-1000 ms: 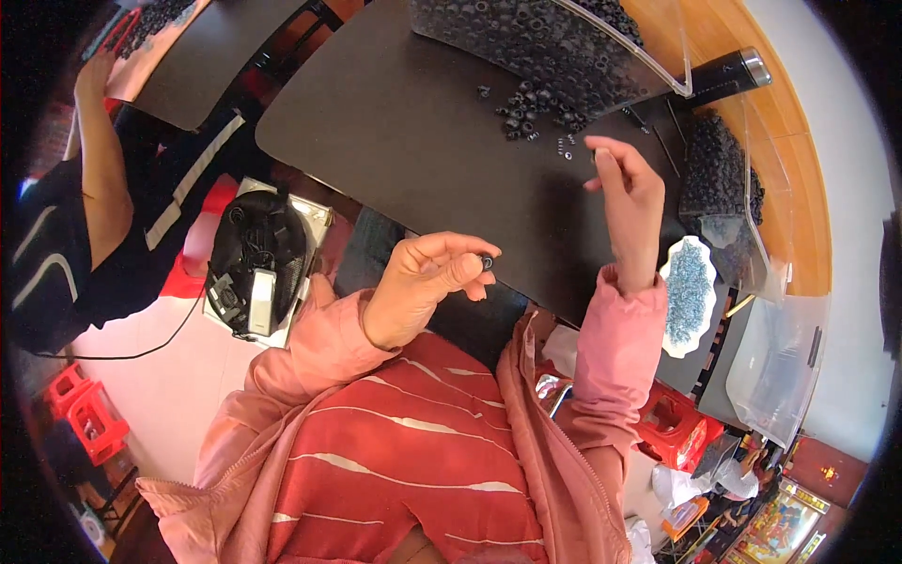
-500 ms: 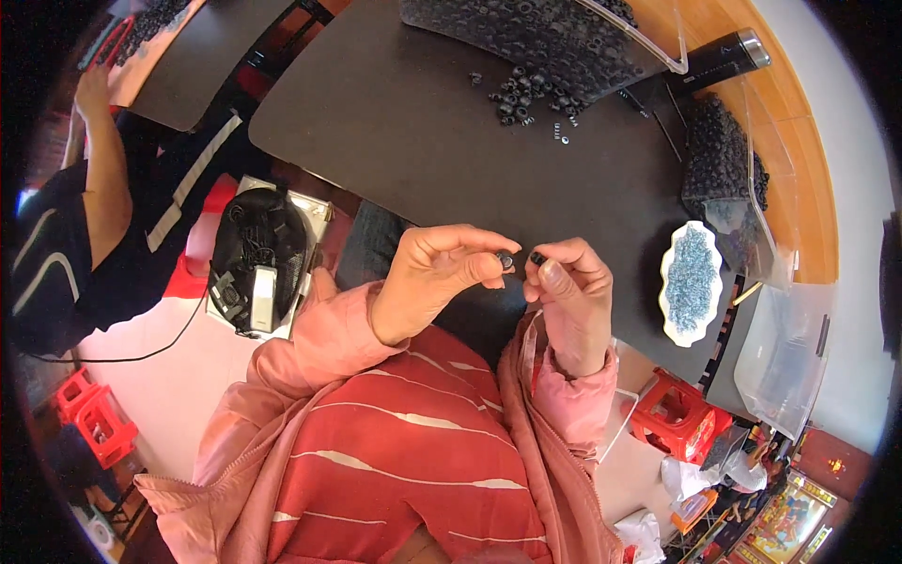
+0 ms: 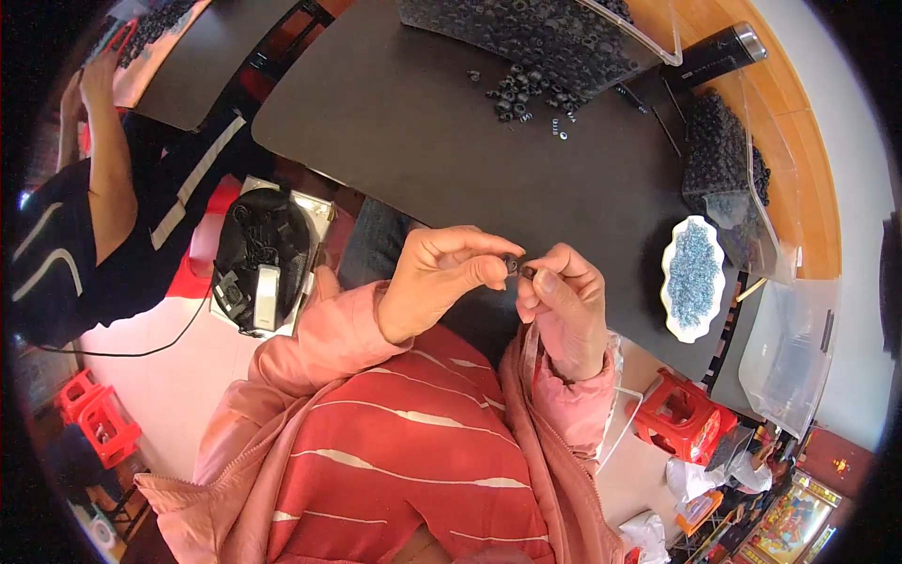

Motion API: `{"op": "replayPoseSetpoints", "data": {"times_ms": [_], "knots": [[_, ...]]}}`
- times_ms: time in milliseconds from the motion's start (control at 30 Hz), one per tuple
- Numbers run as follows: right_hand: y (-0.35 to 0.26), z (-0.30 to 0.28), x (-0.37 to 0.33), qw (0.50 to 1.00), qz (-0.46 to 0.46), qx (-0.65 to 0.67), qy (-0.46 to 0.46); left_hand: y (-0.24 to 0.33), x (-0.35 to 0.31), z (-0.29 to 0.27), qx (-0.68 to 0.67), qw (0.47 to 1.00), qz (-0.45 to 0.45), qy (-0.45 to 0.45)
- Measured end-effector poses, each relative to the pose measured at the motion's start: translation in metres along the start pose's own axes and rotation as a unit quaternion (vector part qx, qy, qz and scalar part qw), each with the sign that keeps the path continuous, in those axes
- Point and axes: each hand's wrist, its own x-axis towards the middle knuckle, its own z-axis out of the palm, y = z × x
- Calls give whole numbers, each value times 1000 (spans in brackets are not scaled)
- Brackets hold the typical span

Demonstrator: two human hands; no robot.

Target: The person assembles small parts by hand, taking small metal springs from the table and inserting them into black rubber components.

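Piece (image 3: 528, 273) half-hidden in right hand (image 3: 570, 305)

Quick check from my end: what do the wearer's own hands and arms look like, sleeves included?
The left hand and right hand are both bare, with no gloves or cables on them. The left sleeve and right sleeve are long, plain pink and wrinkled, ending at the wrists.
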Motion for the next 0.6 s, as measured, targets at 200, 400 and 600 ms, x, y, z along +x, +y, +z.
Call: {"op": "replayPoseSetpoints", "data": {"times_ms": [200, 400, 600], "knots": [[2, 0, 0, 1000, 22, 1, 6, 1, -1, 2, 53, 998, 19, 8], [8, -8, 0, 999, 39, 5, -16, 2, -2, -1, 157, 982, 101, -13], [10, -5, 0, 999, 26, -18, -10, -3, -3, -3, 113, 991, 70, 3]]}}
